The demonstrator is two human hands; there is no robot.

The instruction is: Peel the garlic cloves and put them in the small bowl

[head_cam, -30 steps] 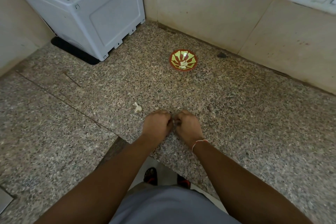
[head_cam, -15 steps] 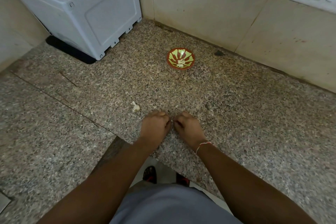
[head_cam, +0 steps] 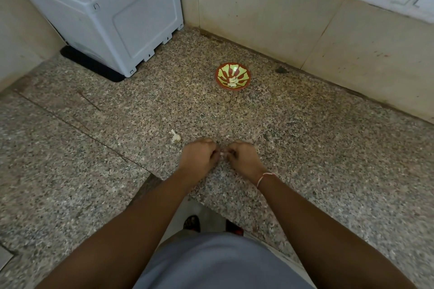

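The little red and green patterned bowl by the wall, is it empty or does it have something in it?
Not empty: the red and green patterned bowl holds a few pale peeled garlic cloves.

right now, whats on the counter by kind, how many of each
small bowl, holding peeled cloves too clumped to count: 1
garlic clove pinched between left hand and right hand: 1
garlic piece lying loose on the granite counter, left of the hands: 1
white appliance on a black mat at the back left: 1
total: 4
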